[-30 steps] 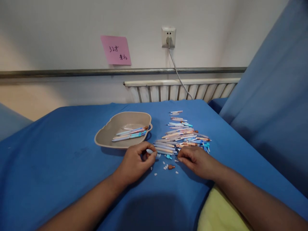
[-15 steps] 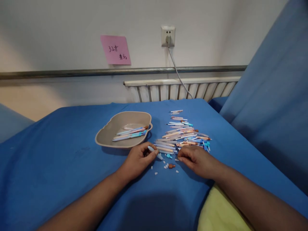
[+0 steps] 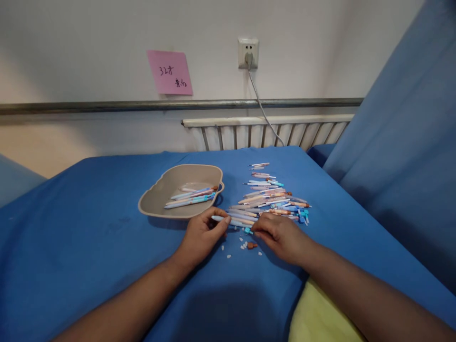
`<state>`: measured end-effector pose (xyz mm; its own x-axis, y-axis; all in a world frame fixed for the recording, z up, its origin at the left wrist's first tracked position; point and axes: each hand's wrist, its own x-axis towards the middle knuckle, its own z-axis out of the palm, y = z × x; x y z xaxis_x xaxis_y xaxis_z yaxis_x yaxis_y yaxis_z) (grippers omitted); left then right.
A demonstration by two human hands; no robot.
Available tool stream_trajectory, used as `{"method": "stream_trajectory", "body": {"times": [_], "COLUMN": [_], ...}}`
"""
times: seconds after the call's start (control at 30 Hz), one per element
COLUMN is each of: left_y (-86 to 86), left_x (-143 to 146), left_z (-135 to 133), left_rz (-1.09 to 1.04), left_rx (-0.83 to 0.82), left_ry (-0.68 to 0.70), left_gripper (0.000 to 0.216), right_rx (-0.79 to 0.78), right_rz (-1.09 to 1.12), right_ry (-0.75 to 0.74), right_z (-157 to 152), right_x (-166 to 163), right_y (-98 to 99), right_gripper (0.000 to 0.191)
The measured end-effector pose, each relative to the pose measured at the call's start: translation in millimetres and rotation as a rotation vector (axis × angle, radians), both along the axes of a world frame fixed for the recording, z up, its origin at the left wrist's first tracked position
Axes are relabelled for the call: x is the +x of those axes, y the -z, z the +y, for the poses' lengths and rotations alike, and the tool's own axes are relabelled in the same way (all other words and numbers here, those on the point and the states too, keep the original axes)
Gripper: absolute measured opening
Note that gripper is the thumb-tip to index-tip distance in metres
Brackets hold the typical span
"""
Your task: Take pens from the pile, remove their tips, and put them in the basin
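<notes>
My left hand [image 3: 202,233] pinches a light blue pen [image 3: 228,221] by its left end, and the pen lies across to the right. My right hand [image 3: 280,235] is curled with its fingertips at the pen's other end, by a small teal cap [image 3: 248,230]. Beyond both hands lies a pile of pens and pen parts [image 3: 270,198] on the blue cloth. A beige tray [image 3: 156,204] to the left holds several assembled pens [image 3: 190,195]. Small white bits and a brown cap [image 3: 251,245] lie between my hands.
The blue cloth [image 3: 89,237] covers the table. Behind it are a white radiator [image 3: 263,132], a wall socket with a grey cable [image 3: 248,53], a pink note [image 3: 170,72] and a metal rail. A blue drape [image 3: 402,133] rises at the right.
My left hand turned the light blue pen so that it points right. My right hand slid left to meet the pen's tip. Both hands moved slightly away from me.
</notes>
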<state>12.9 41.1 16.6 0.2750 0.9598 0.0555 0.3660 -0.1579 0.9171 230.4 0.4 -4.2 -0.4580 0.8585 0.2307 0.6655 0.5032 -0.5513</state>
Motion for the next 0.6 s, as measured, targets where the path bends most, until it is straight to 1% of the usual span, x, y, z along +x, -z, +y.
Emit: {"method": "stream_trajectory", "body": {"times": [0.13, 0.27, 0.37, 0.6], "left_y": [0.3, 2.8, 6.6, 11.7], "left_x": [6, 10, 11, 11], "left_z": [-2, -4, -3, 0], "left_rz": [-0.167, -0.303, -0.344, -0.379], "left_rx": [-0.073, -0.163, -0.205, -0.267], "left_ry": [-0.048, -0.065, -0.036, -0.020], "left_gripper": [0.017, 0.019, 0.022, 0.025], "right_rx": [0.029, 0.074, 0.112, 0.085], "right_rz": [-0.135, -0.318, -0.405, -0.450], "right_ry": [-0.005, -0.092, -0.151, -0.159], "right_z": [6, 9, 9, 8], "right_x": [-15, -28, -31, -30], "right_y": [-0.5, -4.9, -5.1, -3.9], "right_gripper": [0.018, 0.016, 0.017, 0.015]}}
